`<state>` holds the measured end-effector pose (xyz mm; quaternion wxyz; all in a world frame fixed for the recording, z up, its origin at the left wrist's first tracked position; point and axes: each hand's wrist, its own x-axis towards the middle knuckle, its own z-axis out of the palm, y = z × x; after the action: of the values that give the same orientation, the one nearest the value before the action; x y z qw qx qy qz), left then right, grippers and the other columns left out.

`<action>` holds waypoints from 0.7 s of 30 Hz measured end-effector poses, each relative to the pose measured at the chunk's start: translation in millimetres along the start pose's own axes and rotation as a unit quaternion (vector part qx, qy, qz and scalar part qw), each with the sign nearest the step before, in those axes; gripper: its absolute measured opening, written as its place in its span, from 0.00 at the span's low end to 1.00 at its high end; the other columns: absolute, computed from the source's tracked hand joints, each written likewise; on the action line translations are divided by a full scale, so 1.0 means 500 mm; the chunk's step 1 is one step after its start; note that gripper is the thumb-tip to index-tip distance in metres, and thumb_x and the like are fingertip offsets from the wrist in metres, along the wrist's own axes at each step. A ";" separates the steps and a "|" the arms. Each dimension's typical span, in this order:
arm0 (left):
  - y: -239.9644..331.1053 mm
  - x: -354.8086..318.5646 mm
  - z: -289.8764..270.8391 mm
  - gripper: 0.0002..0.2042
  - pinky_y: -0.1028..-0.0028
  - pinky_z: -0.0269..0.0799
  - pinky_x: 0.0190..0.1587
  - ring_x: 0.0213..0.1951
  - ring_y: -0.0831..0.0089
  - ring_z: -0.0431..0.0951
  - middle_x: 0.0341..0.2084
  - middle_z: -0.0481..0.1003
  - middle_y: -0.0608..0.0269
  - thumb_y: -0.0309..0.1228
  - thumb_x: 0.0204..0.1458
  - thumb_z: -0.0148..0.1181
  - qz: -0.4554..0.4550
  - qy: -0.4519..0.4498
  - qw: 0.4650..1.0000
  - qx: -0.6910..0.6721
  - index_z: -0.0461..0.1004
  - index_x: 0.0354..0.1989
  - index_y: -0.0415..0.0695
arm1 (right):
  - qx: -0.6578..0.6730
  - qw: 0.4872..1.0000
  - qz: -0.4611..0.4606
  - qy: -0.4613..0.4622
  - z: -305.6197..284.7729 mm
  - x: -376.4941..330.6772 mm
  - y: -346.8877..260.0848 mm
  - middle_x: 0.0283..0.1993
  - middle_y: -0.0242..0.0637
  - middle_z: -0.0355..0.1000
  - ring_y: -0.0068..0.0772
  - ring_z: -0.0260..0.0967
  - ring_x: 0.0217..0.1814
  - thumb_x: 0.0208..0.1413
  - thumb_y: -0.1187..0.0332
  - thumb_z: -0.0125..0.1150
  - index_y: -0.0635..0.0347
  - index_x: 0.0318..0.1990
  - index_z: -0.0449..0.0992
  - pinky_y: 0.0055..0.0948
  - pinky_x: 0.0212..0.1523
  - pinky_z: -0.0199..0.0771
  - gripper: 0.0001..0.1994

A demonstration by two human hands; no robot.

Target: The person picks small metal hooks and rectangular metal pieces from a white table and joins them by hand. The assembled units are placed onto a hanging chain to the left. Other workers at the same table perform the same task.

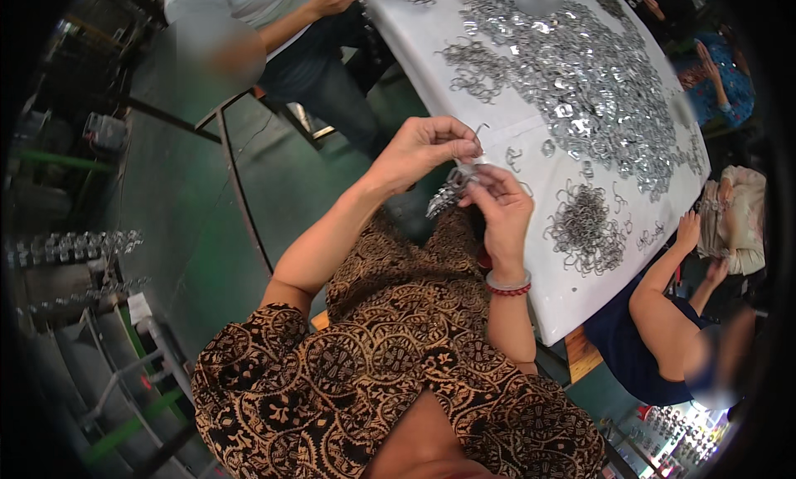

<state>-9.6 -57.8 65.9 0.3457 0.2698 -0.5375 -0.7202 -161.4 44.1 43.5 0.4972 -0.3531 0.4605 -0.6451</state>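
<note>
My left hand [433, 150] is closed in a pinch, with a thin bent wire hook [482, 129] sticking up from its fingertips. Just below it and to the right, my right hand [504, 204] grips a bunch of small shiny metal pieces [446, 194] that hangs down to the left, past the table's edge. The two hands' fingertips almost meet; whether they touch is hard to tell. A tangled heap of wire hooks [584, 228] lies on the white table [506, 118] to the right of my right hand. A few loose hooks [514, 158] lie beside my fingers.
A large pile of flat silvery metal pieces [580, 89] covers much of the table, with another heap of hooks [477, 69] at its left. One person [319, 89] sits at the far left side, another [655, 330] at the right. A metal frame [236, 181] stands on the green floor.
</note>
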 end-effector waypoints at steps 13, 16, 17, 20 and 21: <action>-0.025 -0.060 0.054 0.05 0.72 0.72 0.43 0.41 0.76 0.74 0.40 0.74 0.62 0.24 0.51 0.66 0.297 0.146 0.859 0.391 0.76 0.35 0.39 | -0.072 0.995 -0.065 0.030 0.021 0.006 -0.035 0.38 0.41 0.75 0.26 0.75 0.38 0.53 0.85 0.60 0.71 0.43 0.76 0.23 0.34 0.80 0.09; -0.009 -0.056 0.056 0.06 0.70 0.72 0.43 0.41 0.69 0.75 0.38 0.75 0.60 0.20 0.51 0.64 0.293 0.141 0.892 0.314 0.75 0.36 0.38 | -0.086 0.986 -0.143 -0.012 0.033 0.014 -0.043 0.39 0.40 0.73 0.26 0.74 0.40 0.55 0.83 0.60 0.69 0.43 0.76 0.23 0.33 0.80 0.08; -0.002 -0.055 0.055 0.06 0.69 0.72 0.43 0.41 0.66 0.76 0.37 0.76 0.59 0.19 0.50 0.63 0.289 0.134 0.908 0.271 0.75 0.37 0.38 | -0.100 0.981 -0.164 -0.041 0.030 0.019 -0.049 0.39 0.40 0.73 0.26 0.74 0.39 0.58 0.79 0.59 0.68 0.43 0.76 0.22 0.31 0.79 0.07; 0.021 -0.068 0.036 0.06 0.72 0.73 0.44 0.40 0.72 0.76 0.40 0.76 0.57 0.16 0.55 0.55 0.255 0.053 0.961 0.094 0.73 0.38 0.41 | 0.223 0.962 -0.121 -0.103 -0.009 0.044 -0.075 0.34 0.37 0.70 0.23 0.68 0.32 0.64 0.64 0.55 0.64 0.46 0.76 0.21 0.25 0.74 0.12; 0.029 -0.075 0.026 0.08 0.71 0.73 0.44 0.41 0.70 0.76 0.39 0.77 0.54 0.14 0.56 0.50 0.268 0.057 0.956 0.108 0.71 0.39 0.41 | 0.376 0.915 -0.089 -0.113 -0.037 0.050 -0.092 0.32 0.36 0.68 0.22 0.66 0.28 0.66 0.58 0.53 0.63 0.47 0.76 0.20 0.23 0.72 0.16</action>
<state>6.7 -23.0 84.1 0.5248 0.1921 -0.6443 -0.5220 -199.5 28.1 80.9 0.5829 -0.2499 0.0913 -0.7678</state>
